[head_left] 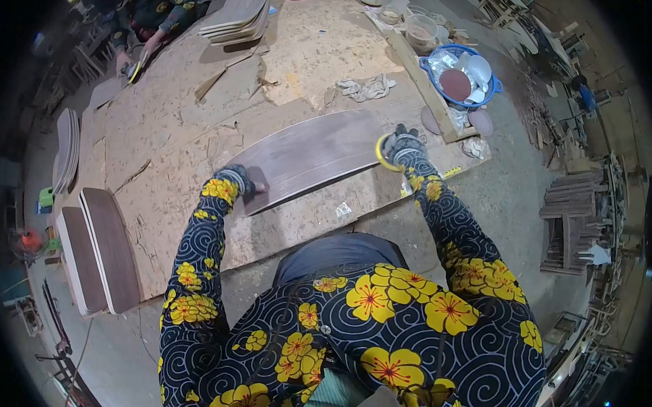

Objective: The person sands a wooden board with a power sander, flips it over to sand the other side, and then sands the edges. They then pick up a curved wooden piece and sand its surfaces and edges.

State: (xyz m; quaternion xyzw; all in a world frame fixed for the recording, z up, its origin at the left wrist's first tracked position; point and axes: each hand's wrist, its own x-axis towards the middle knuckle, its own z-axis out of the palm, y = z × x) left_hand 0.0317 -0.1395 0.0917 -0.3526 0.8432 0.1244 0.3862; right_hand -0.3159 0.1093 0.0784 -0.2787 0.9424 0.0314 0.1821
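A curved, dark wooden panel (313, 154) lies flat on the worktable (198, 152) in front of me. At its left end, my gloved left hand (235, 180) rests on the edge, its fingers close together with the thumb on the panel. By the right end is my gloved right hand (403, 143), its fingers wrapped over a round yellow-rimmed tool (385, 152). The tool's underside is hidden. A crumpled rag (366, 88) lies beyond the panel.
Curved panels (109, 250) lean at the table's left edge, with a stack (67, 150) behind. More panels (235, 17) are piled at the back. A blue basket (497, 86) holds discs beyond a wooden strip (423, 81). A co-worker's hands (152, 45) work at the upper left.
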